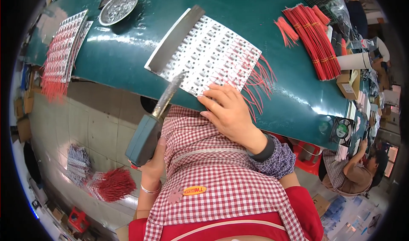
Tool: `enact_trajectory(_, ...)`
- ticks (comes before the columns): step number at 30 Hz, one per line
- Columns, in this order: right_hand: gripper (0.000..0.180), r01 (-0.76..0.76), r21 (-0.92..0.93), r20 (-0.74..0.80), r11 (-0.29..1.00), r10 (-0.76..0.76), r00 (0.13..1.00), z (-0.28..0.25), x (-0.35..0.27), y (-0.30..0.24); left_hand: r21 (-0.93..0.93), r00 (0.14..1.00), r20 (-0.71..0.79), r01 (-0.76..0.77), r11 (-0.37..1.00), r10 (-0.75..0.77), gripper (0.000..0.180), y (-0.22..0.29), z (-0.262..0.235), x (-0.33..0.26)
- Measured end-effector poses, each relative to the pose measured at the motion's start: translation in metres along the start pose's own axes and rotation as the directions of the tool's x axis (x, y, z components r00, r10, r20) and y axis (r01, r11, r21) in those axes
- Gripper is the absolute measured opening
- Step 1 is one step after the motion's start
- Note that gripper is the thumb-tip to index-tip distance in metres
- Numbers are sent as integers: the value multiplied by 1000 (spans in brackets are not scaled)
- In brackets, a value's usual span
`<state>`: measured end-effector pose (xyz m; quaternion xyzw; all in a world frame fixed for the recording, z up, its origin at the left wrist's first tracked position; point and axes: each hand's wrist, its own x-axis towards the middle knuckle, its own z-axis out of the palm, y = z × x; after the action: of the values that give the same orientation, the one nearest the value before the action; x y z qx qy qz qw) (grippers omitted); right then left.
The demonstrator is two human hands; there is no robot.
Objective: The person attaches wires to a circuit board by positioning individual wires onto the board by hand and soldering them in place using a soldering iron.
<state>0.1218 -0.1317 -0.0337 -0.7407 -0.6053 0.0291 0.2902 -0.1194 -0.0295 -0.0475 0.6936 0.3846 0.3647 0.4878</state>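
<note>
My left hand (154, 162) is wrapped around a soldering gun (144, 138) with a grey-green body and a long metal barrel. The barrel slants up and its tip is over the near edge of a white circuit board panel (204, 49). Rows of small silver parts cover the panel, and red wires (257, 85) trail from its right side. A dark grey bar (177, 41) lies along its left side. My right hand (230, 113) rests on the near right corner, fingertips on the board, thumb apart at the edge. Any wire under these fingers is hidden.
On the green table (140, 70) lie stacked wired panels (66, 49) at left, a metal bowl (119, 8) at back and red wire bundles (313, 41) at right. More wired bundles (111, 185) are low left. A co-worker (358, 173) sits at right beside a small fan (342, 130).
</note>
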Motion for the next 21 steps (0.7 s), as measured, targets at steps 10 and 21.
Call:
enact_trajectory(10,29,35,73,-58,997,-31,998,-1,-3,12,-73,984,-175,-25,997,12,30,-1,33,42)
enact_trajectory(21,28,-30,213,16,976,27,1000,-76,-35,40,-279,976,-188,50,959,-106,26,0,76,67)
